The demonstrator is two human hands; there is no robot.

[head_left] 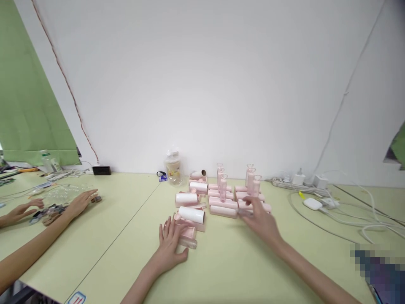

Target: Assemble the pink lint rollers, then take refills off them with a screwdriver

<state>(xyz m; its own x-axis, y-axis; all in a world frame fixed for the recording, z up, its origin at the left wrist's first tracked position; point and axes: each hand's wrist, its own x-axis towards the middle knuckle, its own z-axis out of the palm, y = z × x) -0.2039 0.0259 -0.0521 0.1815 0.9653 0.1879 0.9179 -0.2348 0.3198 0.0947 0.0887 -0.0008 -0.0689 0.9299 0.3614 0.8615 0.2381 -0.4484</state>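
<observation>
My left hand [171, 245] lies with its fingers spread over the near end of an open pink case [189, 232], beside a clear tube [187, 242]. White rolls [191, 214] rest on similar pink pieces behind it. At the right, my right hand [261, 219] has thumb and fingers together around a small, blurred clear piece [245, 213]. It is beside the near end of a row of pink cylinders [223, 211]. Several upright pink holders with heart-shaped tops [223, 188] stand among the two rows of cylinders.
A plastic-wrapped cup [174, 169] stands by the wall. White chargers and cables [298, 179] lie at the right, near a pixelated dark object [382, 270]. At the left, another person's hands [82, 203] touch small items beside a black box [101, 170].
</observation>
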